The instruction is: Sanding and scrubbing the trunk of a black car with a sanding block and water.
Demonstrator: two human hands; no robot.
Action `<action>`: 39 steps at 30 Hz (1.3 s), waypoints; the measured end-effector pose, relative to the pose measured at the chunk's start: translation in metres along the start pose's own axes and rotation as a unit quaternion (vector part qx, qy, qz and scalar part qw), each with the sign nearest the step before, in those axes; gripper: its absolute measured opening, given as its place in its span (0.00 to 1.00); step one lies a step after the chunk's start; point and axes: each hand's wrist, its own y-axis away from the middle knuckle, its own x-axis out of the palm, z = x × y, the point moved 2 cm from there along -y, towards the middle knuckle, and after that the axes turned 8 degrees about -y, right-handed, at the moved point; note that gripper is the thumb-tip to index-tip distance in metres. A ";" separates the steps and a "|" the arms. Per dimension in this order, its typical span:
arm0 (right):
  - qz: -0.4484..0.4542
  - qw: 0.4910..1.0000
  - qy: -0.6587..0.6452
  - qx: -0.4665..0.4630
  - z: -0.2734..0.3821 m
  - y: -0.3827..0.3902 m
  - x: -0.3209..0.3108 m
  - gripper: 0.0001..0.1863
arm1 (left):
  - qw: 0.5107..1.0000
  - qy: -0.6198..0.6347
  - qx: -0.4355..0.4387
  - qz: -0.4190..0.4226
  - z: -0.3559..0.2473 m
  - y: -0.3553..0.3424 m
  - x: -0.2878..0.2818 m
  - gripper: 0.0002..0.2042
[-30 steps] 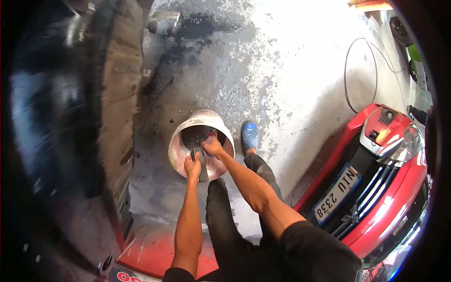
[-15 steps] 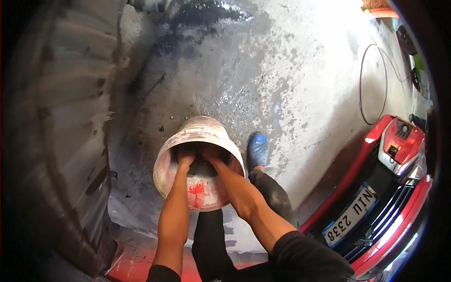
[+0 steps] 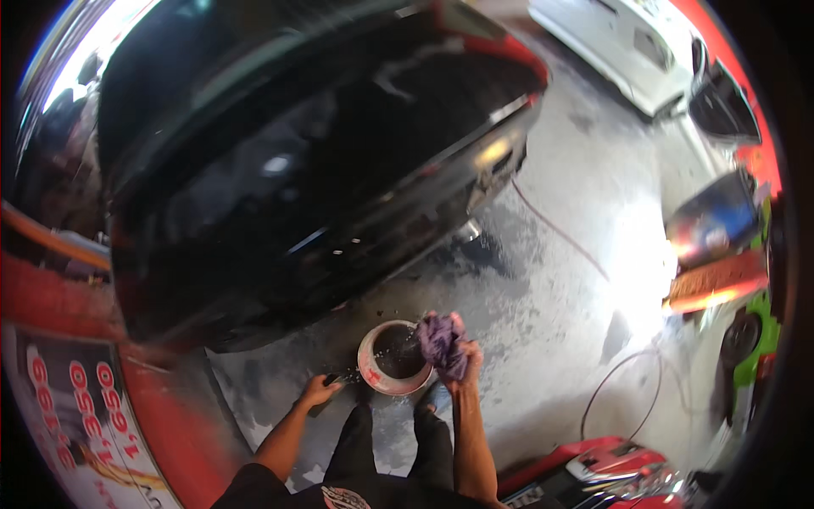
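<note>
My right hand [image 3: 462, 365] grips a bunched, wet purple cloth [image 3: 441, 346] above the right rim of a paint-smudged white bucket [image 3: 370, 371]. The bucket stands on the floor by my feet with dark water in it, and drops show around it. Lower left of the bucket, my left hand [image 3: 318, 390] is closed on a small dark block [image 3: 331, 380]. The glossy rear of a black car [image 3: 331, 187] lies just beyond the bucket.
A red bumper [image 3: 593, 458] lies at lower right near a looped hose [image 3: 585, 416]. A white car panel [image 3: 619, 51], a dark bin [image 3: 712, 212] and an orange part [image 3: 712, 280] line the right side. A banner [image 3: 76, 416] is at lower left.
My view has lifted toward the black car. Both hands have come out of the bucket, the right with the purple cloth, the left with the block. The bucket now stands more upright.
</note>
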 end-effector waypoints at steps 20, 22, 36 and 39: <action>0.409 0.321 0.766 -0.378 -0.259 -0.125 0.339 0.21 | 0.822 0.212 -0.151 -0.506 0.117 0.255 -0.172 0.31; 0.451 0.333 0.754 -0.342 -0.326 -0.092 0.330 0.18 | 0.791 0.224 -0.105 -0.559 0.154 0.246 -0.204 0.30; 0.427 0.361 0.720 -0.412 -0.280 -0.109 0.352 0.13 | 0.793 -0.088 0.193 -0.571 -0.104 0.228 -0.380 0.26; 0.363 0.349 0.743 -0.441 -0.207 -0.164 0.363 0.19 | 0.794 -0.185 0.170 -0.554 -0.131 0.200 -0.372 0.27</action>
